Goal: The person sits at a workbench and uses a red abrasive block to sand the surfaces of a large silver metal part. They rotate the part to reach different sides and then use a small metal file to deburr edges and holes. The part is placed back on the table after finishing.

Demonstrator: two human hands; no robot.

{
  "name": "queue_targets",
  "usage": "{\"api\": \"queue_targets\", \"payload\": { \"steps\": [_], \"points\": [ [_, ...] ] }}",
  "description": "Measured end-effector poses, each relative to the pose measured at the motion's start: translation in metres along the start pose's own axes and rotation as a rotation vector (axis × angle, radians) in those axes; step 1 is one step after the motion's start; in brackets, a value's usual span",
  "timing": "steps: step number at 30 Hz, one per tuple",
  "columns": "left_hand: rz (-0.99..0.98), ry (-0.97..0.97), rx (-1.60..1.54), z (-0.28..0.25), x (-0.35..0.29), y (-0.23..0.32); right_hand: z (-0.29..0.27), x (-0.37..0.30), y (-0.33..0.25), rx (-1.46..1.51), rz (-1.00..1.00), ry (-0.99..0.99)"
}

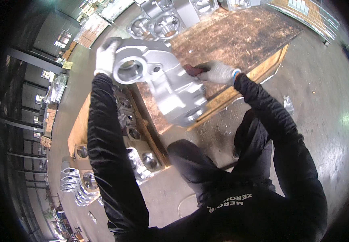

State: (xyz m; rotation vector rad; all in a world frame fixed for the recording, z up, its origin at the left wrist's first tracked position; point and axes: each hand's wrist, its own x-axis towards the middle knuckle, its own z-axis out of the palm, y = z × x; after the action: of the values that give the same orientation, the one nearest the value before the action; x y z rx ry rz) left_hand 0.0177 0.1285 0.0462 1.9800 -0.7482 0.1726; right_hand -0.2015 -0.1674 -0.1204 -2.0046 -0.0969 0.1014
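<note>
A large silvery metal casting (pixel 168 86) is tilted over the near edge of a stained wooden worktop (pixel 239 36). Around the round bore at its upper left end, my left hand (pixel 106 54), in a white glove, grips the rim. Pinched in my gloved right hand (pixel 219 72) is a dark red pad (pixel 194 70), perhaps an abrasive one, pressed against or very close to the casting's right side. The right fingertips are partly covered by the pad. The casting's underside is hidden.
More silvery castings (pixel 167 25) stand at the back of the worktop. To the left, a wooden crate (pixel 158 147) holds several castings, and others (pixel 77 181) are stacked beyond it. A crumpled clear plastic bag (pixel 288 105) lies on the concrete floor at right.
</note>
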Motion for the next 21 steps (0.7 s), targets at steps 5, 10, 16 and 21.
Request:
{"api": "queue_targets", "payload": {
  "steps": [5,10,16,21],
  "points": [
    [-0.035,-0.043,0.044,-0.014,-0.007,0.003,0.069,-0.058,-0.02,-0.233,-0.19,0.294],
    [-0.076,-0.057,0.004,-0.012,-0.006,0.001,0.111,-0.097,-0.004,-0.428,-0.279,0.529],
    [-0.005,-0.069,0.026,-0.013,0.003,-0.004,0.109,-0.13,0.075,-0.386,-0.203,0.534],
    [-0.024,-0.063,0.001,-0.017,-0.003,-0.002,0.069,-0.05,0.021,-0.201,-0.366,0.516]
  ]
}}
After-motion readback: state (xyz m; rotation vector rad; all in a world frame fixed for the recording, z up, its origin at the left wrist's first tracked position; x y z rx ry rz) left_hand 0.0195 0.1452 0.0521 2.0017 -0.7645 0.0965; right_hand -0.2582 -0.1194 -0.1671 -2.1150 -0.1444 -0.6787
